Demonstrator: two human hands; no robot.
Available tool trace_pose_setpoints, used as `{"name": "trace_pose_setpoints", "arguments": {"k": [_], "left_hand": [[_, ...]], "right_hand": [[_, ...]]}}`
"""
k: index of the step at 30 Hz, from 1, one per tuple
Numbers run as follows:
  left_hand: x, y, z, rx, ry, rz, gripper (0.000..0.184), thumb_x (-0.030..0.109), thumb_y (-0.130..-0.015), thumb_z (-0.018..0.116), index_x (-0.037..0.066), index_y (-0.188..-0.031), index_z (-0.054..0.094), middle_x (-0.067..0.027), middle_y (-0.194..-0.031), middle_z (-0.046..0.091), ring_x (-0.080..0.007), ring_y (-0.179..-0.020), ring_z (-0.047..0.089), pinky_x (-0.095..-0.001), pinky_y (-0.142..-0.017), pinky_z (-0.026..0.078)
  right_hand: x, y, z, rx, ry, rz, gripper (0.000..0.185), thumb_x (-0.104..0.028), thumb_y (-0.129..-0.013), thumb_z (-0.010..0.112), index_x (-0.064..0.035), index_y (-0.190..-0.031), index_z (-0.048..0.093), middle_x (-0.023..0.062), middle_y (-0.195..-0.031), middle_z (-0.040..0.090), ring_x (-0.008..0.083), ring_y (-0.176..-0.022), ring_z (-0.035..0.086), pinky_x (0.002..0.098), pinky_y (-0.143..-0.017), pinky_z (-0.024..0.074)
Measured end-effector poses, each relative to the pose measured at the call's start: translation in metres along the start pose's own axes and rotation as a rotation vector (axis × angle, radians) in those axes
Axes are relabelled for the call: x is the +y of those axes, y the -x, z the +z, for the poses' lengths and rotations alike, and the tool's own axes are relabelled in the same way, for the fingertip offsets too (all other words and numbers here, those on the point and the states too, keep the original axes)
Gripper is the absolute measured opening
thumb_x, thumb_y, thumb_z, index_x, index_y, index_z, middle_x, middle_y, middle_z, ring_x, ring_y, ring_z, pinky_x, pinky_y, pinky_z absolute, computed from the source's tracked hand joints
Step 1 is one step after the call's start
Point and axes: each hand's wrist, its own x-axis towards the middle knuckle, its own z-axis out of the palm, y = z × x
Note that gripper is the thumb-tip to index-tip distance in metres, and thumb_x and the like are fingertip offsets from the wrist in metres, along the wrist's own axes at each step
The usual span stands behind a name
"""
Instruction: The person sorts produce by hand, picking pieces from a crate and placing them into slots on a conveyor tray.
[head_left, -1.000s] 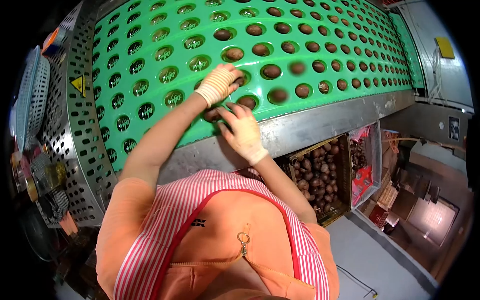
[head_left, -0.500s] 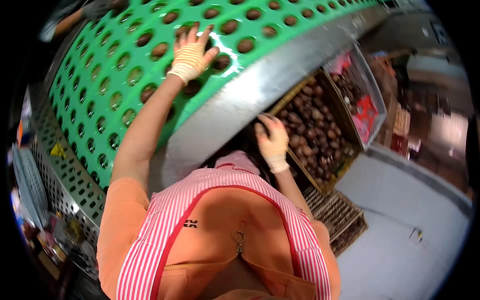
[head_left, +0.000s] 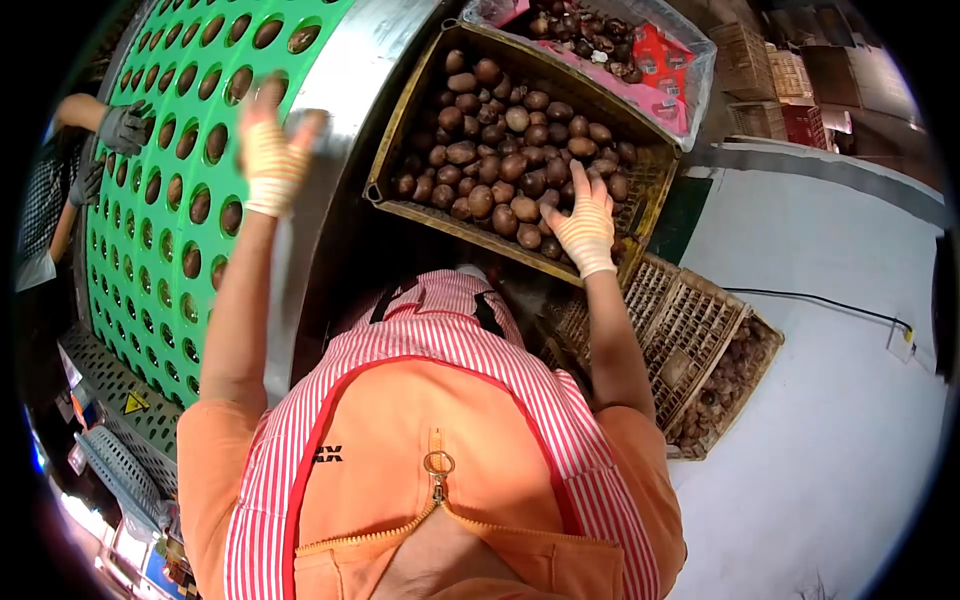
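Green pocketed panel (head_left: pixel 225 178) at left, many pockets filled. Yellow crate (head_left: pixel 470 236) ahead, heaped with fruits. Left hand (head_left: pixel 275 160), motion-blurred, near panel edge, fingers spread, empty-looking. Right hand (head_left: pixel 585 225) in crate, fingers parted over egg-shaped brown fruits (head_left: pixel 480 201); hold cannot be told.

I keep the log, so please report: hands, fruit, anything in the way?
Right hand open at fruit in crate. Left hand blurred, near green tray's edge. Nothing seen blocking the crate.
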Motion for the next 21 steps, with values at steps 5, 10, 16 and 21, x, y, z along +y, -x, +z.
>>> {"name": "trace_pose_setpoints", "arguments": {"k": [5,10,16,21], "left_hand": [[0.126,0.041,0.105,-0.720,0.440,0.083,0.112,0.030,-0.064,0.087,0.000,-0.150,0.023,-0.0270,-0.148,0.031,-0.0414,-0.137,0.033,-0.0430,-0.113,0.033],[0.157,0.033,0.193,-1.106,0.135,-0.083,0.130,0.039,-0.054,0.093,0.013,-0.155,0.015,-0.0219,-0.156,0.019,-0.0463,-0.137,0.032,-0.0503,-0.112,0.035],[0.151,0.021,0.212,-1.149,0.103,-0.073,0.123,0.044,-0.053,0.093,0.022,-0.153,0.025,-0.0197,-0.153,0.022,-0.0461,-0.134,0.036,-0.0525,-0.107,0.040],[0.116,0.042,0.194,-1.225,0.197,-0.141,0.133,0.047,-0.049,0.095,0.019,-0.154,0.019,-0.0228,-0.154,0.019,-0.0447,-0.137,0.034,-0.0493,-0.109,0.038]], "right_hand": [[0.011,-0.050,-0.011,-0.471,0.158,0.009,0.097,-0.030,-0.071,0.081,-0.0272,-0.152,0.028,0.0155,-0.141,0.047,0.0374,-0.129,0.044,0.0525,-0.105,0.0390],[0.023,-0.094,0.005,-0.646,0.038,-0.074,0.099,-0.034,-0.065,0.085,-0.0266,-0.150,0.035,0.0140,-0.143,0.049,0.0349,-0.126,0.051,0.0432,-0.103,0.0451],[0.043,-0.111,0.006,-0.791,-0.324,0.008,0.095,-0.049,-0.068,0.083,-0.0247,-0.149,0.040,0.0169,-0.143,0.051,0.0320,-0.131,0.050,0.0398,-0.106,0.0421],[0.042,-0.114,0.027,-0.914,-0.434,0.034,0.086,-0.053,-0.077,0.075,-0.0253,-0.150,0.039,0.0165,-0.149,0.043,0.0321,-0.136,0.043,0.0444,-0.105,0.0438]]}}
